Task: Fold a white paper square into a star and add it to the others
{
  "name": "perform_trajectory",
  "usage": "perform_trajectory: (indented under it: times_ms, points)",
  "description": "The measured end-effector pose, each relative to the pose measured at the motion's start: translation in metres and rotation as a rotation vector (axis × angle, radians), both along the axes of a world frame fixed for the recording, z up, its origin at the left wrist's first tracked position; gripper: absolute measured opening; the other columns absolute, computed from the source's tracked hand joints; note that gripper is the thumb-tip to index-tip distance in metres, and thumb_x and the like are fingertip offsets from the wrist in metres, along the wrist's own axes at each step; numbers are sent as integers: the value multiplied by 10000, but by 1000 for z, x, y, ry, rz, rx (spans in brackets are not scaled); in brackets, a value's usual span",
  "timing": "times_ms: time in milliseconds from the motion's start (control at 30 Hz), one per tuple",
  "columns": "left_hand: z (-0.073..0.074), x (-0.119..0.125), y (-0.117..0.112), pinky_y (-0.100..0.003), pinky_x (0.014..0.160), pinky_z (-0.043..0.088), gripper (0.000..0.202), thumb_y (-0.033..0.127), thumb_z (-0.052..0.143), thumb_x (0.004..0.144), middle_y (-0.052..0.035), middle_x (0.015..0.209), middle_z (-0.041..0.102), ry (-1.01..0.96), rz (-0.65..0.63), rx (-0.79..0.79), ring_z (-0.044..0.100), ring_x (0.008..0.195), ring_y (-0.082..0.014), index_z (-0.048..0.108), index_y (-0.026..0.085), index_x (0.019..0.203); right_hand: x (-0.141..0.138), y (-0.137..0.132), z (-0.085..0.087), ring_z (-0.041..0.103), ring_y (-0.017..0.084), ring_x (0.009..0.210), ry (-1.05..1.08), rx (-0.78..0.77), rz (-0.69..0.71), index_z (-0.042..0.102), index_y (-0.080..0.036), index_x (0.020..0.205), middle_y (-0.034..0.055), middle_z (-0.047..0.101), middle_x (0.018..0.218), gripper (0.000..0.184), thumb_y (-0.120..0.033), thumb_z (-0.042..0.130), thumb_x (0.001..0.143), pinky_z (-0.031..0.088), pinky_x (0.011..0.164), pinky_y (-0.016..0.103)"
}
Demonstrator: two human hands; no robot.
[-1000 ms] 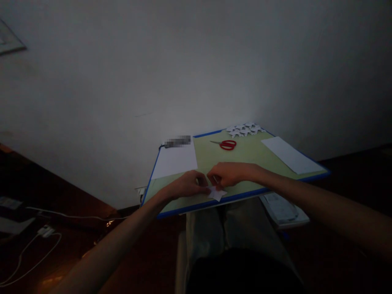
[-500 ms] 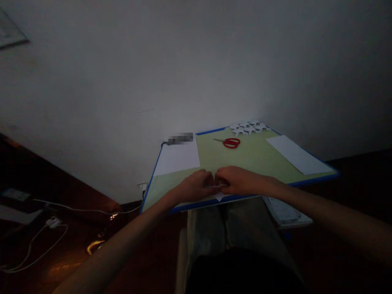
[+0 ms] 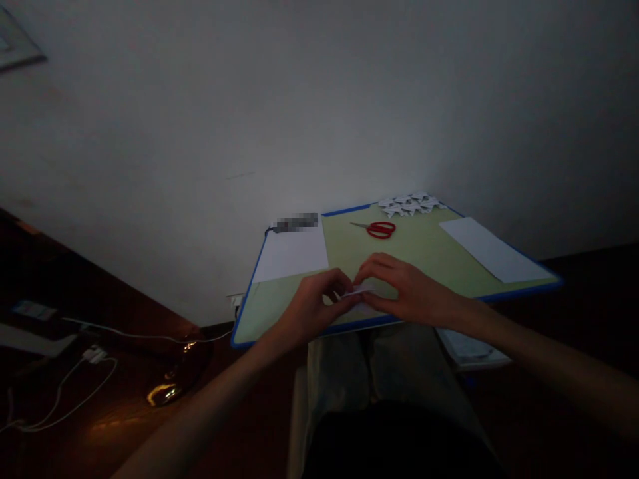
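Observation:
Near the front edge of the green table top point(image 3: 414, 253), a small folded piece of white paper point(image 3: 363, 293) is pinched between both hands. My left hand point(image 3: 319, 299) grips its left side with thumb and fingers. On its right side, my right hand point(image 3: 399, 286) closes thumb and fingertips on the paper. The fingers partly cover the paper, so its full folded shape cannot be made out. Beyond the hands lies a pair of scissors with red handles point(image 3: 381, 230), its blades pointing left.
White sheets lie at the table's left point(image 3: 289, 256) and right point(image 3: 492, 249). Several folded white paper pieces point(image 3: 410, 204) sit at the far edge by the wall. A blurred-out dark object point(image 3: 295, 223) rests at the back left. White cables point(image 3: 150, 340) run across the floor at left.
Both hands have lifted slightly and the fingers have shifted on the paper. The right hand has opened out more from its curled pose. The paper's downward-pointing tip no longer shows.

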State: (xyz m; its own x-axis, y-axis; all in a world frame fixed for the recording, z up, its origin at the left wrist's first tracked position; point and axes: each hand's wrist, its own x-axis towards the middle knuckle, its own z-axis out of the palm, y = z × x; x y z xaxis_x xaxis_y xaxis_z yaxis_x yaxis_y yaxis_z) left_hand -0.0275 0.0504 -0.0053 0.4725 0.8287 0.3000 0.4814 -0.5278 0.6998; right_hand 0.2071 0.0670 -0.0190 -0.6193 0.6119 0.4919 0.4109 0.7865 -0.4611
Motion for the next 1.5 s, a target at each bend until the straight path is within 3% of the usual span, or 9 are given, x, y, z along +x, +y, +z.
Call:
perform_trajectory:
  times_ms: [100, 200, 433, 600, 767, 1000, 1200, 1400, 1500]
  points:
    - [12, 0, -13, -295, 780, 568, 104, 241, 810, 935, -39, 921, 780, -75, -45, 213, 732, 843, -161, 731, 173, 926, 4, -12, 12, 710, 205, 989, 108, -7, 32, 680, -220, 1073, 46, 745, 1049, 93, -261, 711, 996, 575, 894, 355]
    - [23, -1, -24, -296, 793, 605, 67, 172, 811, 929, -59, 991, 797, -101, -82, 376, 765, 887, -161, 746, 178, 915, 5, -25, 22, 736, 190, 993, 156, 102, 74, 697, -214, 1094, 44, 769, 1054, 121, -164, 692, 984, 590, 891, 342]
    - [34, 0, -37, -283, 755, 647, 77, 134, 813, 921, -58, 974, 808, -108, -76, 583, 786, 869, -155, 768, 183, 959, 4, -45, 31, 784, 190, 1012, 248, 241, 18, 749, -256, 1164, 37, 827, 1102, 186, -183, 722, 996, 631, 900, 359]
    - [35, 5, -44, -260, 731, 629, 165, 118, 840, 897, -26, 932, 798, -140, -13, 624, 770, 825, -140, 747, 189, 1013, 0, -54, 31, 807, 201, 965, 325, 229, -204, 696, -274, 1220, 9, 849, 1043, 270, -230, 776, 966, 638, 901, 365]
    - [38, 7, -50, -246, 757, 612, 241, 125, 870, 872, 2, 898, 783, -172, 50, 597, 747, 799, -124, 700, 189, 1031, -1, -60, 38, 809, 204, 922, 322, 291, -192, 733, -293, 1156, 3, 852, 1024, 184, -225, 752, 986, 644, 844, 352]
    - [45, 3, -53, -313, 811, 626, 330, 219, 905, 852, -44, 1022, 798, -164, -17, 592, 752, 914, -180, 737, 204, 1136, 4, -73, 47, 823, 227, 940, 280, 360, -166, 743, -324, 1212, 7, 863, 1038, 248, -185, 671, 1020, 648, 864, 414]
    - [42, 1, -52, -341, 761, 606, 243, 134, 813, 926, -71, 1006, 788, -279, -133, 631, 735, 906, -193, 786, 205, 1157, 1, -78, 50, 812, 201, 974, 325, 321, -120, 756, -276, 1221, 24, 859, 1064, 253, -168, 715, 995, 654, 868, 358]
    - [46, 6, -56, -363, 748, 597, 284, 84, 826, 897, -55, 976, 794, -333, -134, 671, 719, 874, -192, 789, 208, 1149, -1, -82, 52, 803, 212, 1036, 374, 278, -127, 773, -305, 1234, 19, 851, 1141, 299, -157, 738, 976, 668, 929, 375]
    - [48, 8, -59, -356, 739, 608, 298, 60, 836, 879, -52, 982, 806, -312, -143, 666, 726, 867, -187, 784, 207, 1133, 0, -84, 55, 802, 215, 1009, 340, 267, -136, 799, -324, 1190, 18, 840, 1117, 269, -175, 742, 973, 684, 864, 362]
